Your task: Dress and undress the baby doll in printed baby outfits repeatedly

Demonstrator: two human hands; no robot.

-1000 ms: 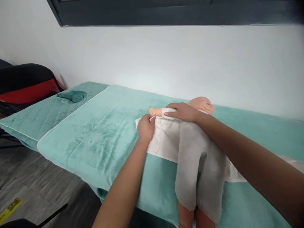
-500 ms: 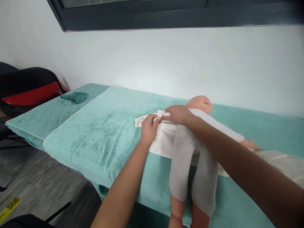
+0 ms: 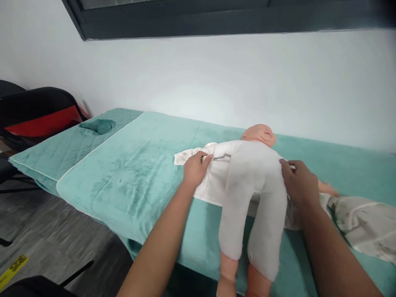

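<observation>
A baby doll (image 3: 256, 169) with a white cloth body lies on its back, head toward the wall, legs over the near bed edge. Spread beneath it is a white baby shirt (image 3: 213, 181), one sleeve stretched out to the left. My left hand (image 3: 196, 169) is closed on the shirt at that sleeve, where the doll's left-side arm meets it; that arm's end is hidden. My right hand (image 3: 298, 181) is at the doll's right side, fingers bent against its body and the cloth there. What these fingers grip is hidden.
The doll lies on a green padded bed (image 3: 123, 165) along the wall. A pale patterned cloth (image 3: 368, 222) lies at the right. Black chairs (image 3: 40, 107) stand at the left, and a dark window frame (image 3: 185, 20) is above.
My right hand has left the left sleeve and moved right to the doll's other side. My left hand stays at the sleeve.
</observation>
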